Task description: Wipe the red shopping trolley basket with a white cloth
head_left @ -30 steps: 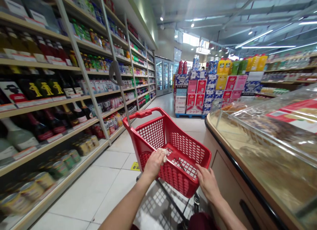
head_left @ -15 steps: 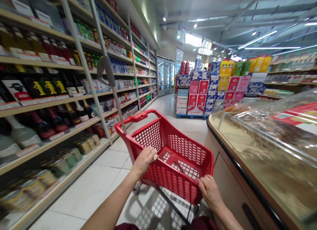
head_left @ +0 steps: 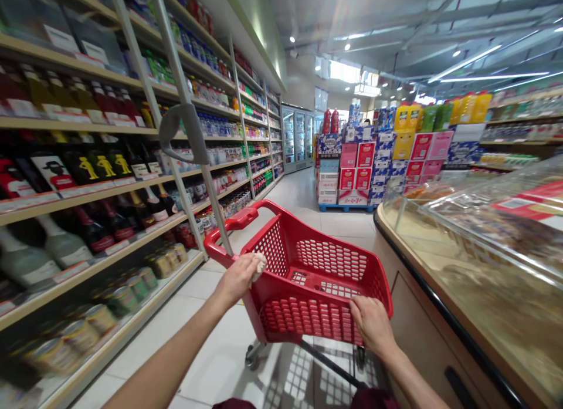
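A red shopping cart (head_left: 308, 306) with perforated plastic walls stands sideways before me, its basket bare inside. My left hand (head_left: 237, 278) is closed around a crumpled off-white cloth (head_left: 259, 266), pressed on the near rim close to the handle end. My right hand (head_left: 373, 322) grips the same rim near the cart's other end, fingers curled over the edge. A grey pole with a looped grey grip (head_left: 187, 133) rises by the cart's red handle (head_left: 240, 220).
Shelves of bottles and cans (head_left: 105, 189) line the left. A display counter with clear covers (head_left: 466, 262) flanks the right, close to the cart. Stacked drink boxes (head_left: 356, 168) on a blue pallet and glass-door coolers (head_left: 297, 136) stand ahead on the tiled floor.
My left hand has slid left along the rim with the cloth, towards the handle. The cart sits slightly further right in view, and my right hand is further in from its end.
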`<state>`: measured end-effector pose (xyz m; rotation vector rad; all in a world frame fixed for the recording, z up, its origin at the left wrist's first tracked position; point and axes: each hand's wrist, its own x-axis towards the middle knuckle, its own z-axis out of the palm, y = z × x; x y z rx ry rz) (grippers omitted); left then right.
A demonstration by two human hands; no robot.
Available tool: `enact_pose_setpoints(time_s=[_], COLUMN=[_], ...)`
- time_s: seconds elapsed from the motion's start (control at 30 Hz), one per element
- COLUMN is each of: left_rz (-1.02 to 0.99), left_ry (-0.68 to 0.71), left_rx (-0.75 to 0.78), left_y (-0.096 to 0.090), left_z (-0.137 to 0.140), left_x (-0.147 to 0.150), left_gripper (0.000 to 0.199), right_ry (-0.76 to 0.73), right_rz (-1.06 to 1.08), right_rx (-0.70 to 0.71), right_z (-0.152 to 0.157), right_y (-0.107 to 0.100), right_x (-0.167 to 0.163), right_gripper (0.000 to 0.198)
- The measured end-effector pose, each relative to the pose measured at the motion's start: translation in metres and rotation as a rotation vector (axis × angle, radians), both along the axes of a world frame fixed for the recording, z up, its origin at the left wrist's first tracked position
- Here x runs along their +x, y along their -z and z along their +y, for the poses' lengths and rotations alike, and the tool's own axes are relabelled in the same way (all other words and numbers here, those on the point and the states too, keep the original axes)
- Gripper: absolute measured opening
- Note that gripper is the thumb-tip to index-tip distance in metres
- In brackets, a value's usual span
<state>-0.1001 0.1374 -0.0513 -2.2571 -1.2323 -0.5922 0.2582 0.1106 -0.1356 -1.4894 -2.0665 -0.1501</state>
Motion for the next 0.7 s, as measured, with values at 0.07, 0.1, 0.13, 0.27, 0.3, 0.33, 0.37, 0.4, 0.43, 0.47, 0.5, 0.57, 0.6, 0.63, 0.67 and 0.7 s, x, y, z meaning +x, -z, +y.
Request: enact_pose_setpoints(time_s=[0.07,0.1,0.13,0.27,0.3,0.33,0.37,0.4,0.43,0.47,0.5,0.57,0.6,0.63,0.67,0.7], left_rz=[-0.037,-0.044,-0.038,0.09,0.129,0.16,0.18,0.191,0.195,0.193,0.189,0.161,0.138,0.107,0.073,0.045], left_ry=[-0.06,-0.091,-0.113,-0.1,-0.095,-0.1,-0.113,-0.123,-0.122,-0.108,-0.083,-0.037,-0.028,-0.035,-0.053,-0.073], left_rx=[0.06,0.088,0.104,0.013,-0.025,-0.056,-0.078,-0.091,-0.095,-0.093,-0.088,-0.064,-0.043,-0.014,0.022,0.055], left_y=[-0.006,-0.005,-0.002,0.01,0.009,0.006,0.001,-0.005,-0.01,-0.015,-0.018,-0.018,-0.015,-0.011,-0.006,0.0], left_z=[-0.004,-0.006,-0.008,-0.007,-0.005,-0.003,0.0,0.002,0.003,0.005,0.005,0.004,0.003,0.002,0.001,-0.001], left_x=[-0.016,-0.017,-0.013,0.022,0.026,0.028,0.025,0.02,0.013,0.005,-0.002,-0.013,-0.014,-0.013,-0.009,-0.002], left_gripper=[0.033,0.034,0.034,0.038,0.039,0.038,0.037,0.036,0.035,0.035,0.035,0.037,0.038,0.038,0.038,0.038], right_ry=[-0.004,0.001,0.009,0.001,-0.012,-0.023,-0.031,-0.034,-0.034,-0.035,-0.04,-0.047,-0.046,-0.039,-0.03,-0.022], right_rz=[0.014,0.026,0.04,0.074,0.077,0.079,0.082,0.087,0.093,0.101,0.109,0.124,0.129,0.134,0.137,0.139], right_rx=[0.02,0.033,0.043,0.035,0.024,0.015,0.008,0.006,0.007,0.01,0.012,0.011,0.009,0.01,0.01,0.01], right_z=[0.002,0.004,0.004,0.006,0.005,0.005,0.005,0.005,0.005,0.005,0.005,0.005,0.005,0.005,0.006,0.006], right_y=[0.003,0.005,0.006,0.006,0.006,0.006,0.005,0.005,0.006,0.006,0.006,0.006,0.005,0.005,0.004,0.004], right_x=[0.005,0.006,0.006,0.004,0.004,0.005,0.006,0.008,0.009,0.011,0.012,0.013,0.013,0.012,0.012,0.011], right_gripper=[0.031,0.03,0.03,0.031,0.031,0.03,0.03,0.03,0.029,0.028,0.027,0.025,0.024,0.024,0.023,0.023])
